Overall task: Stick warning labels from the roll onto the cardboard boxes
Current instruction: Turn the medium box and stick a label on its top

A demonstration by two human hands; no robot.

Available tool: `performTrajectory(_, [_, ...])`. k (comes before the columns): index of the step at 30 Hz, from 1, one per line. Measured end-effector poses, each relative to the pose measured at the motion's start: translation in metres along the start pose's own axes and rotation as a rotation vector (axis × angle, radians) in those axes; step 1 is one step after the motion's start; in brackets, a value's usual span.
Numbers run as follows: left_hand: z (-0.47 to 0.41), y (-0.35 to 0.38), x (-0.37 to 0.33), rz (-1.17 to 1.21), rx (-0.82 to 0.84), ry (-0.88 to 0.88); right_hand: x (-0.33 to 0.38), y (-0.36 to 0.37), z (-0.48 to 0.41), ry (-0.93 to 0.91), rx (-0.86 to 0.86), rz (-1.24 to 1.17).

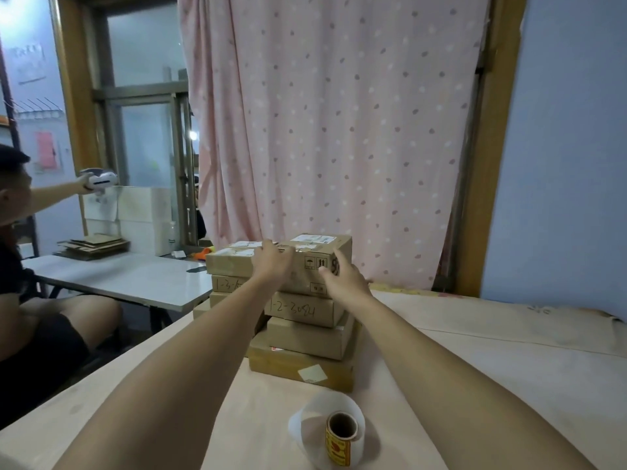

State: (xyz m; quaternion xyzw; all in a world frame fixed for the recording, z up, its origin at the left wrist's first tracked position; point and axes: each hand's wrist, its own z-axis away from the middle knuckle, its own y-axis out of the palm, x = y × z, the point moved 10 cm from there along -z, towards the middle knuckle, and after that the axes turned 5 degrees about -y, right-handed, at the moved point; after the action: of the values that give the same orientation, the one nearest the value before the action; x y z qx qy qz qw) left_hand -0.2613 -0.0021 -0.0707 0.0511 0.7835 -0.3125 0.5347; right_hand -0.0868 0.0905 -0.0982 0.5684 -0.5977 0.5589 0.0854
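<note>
Both forearms are stretched out over the cloth-covered table [475,385] toward the two stacks of cardboard boxes [302,334] at its far edge. The left hand [271,261] is laid on the upper front edge where the top right box [319,262] meets the top left box [230,261]. Its fingers are extended over the tops and nothing is clasped in them, though their tips are blurred. The right hand [342,279] is held against the front right corner of the top right box with fingers spread and thumb out. Whether it actually touches the cardboard cannot be told. Part of that box's front is covered by both hands, and its printed symbols are only partly readable.

The shipping label [314,239] on its top is too small to be read. A box marked by hand [302,310] is seen below it, and the left stack is largely hidden behind the left forearm. A pale sticker [314,373] is seen on the bottom box [298,364].

The label roll [341,432] is stood on end on the table, near the camera and well apart from the boxes, with loose white backing paper [325,412] curled round it. Only a few yellow-and-red labels [337,451] are shown, and their print cannot be made out.

At the left edge a second person [40,300] is cut off by the frame, with a white device [100,179] held up. A pink dotted curtain [339,130] is hung behind the stacks.
</note>
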Motion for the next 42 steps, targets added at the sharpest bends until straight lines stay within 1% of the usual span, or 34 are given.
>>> performTrajectory(3, [-0.009, 0.007, 0.008, 0.036, 0.022, -0.012, -0.002, 0.003, -0.005, -0.01, -0.025, -0.027])
performTrajectory(8, [-0.011, 0.012, 0.012, 0.172, -0.017, 0.023, -0.008, 0.004, -0.01, 0.038, -0.08, -0.174])
performTrajectory(11, [-0.002, 0.013, 0.009, 0.248, -0.009, 0.057, -0.006, -0.007, -0.004, 0.003, -0.153, -0.23])
performTrajectory(15, [0.01, 0.023, 0.012, 0.373, 0.007, 0.025, -0.014, -0.045, 0.011, -0.048, -0.338, -0.324])
performTrajectory(18, [0.034, 0.038, 0.001, 0.463, 0.032, 0.016, -0.016, -0.08, 0.028, -0.063, -0.459, -0.383])
performTrajectory(21, [0.07, 0.056, -0.017, 0.599, 0.081, 0.016, -0.016, -0.112, 0.05, -0.09, -0.507, -0.346])
performTrajectory(26, [0.133, 0.092, -0.028, 0.799, 0.184, -0.011, -0.044, -0.156, 0.102, -0.069, -0.546, -0.389])
performTrajectory(34, [0.248, 0.145, -0.022, 0.858, 0.254, 0.02, -0.12, -0.204, 0.212, 0.042, -0.641, -0.462])
performTrajectory(40, [0.314, 0.175, 0.011, 0.716, 0.281, 0.1, -0.175, -0.207, 0.294, 0.102, -0.696, -0.522])
performTrajectory(42, [0.332, 0.184, 0.025, 0.681, 0.298, 0.11, -0.197, -0.202, 0.317, 0.154, -0.729, -0.533])
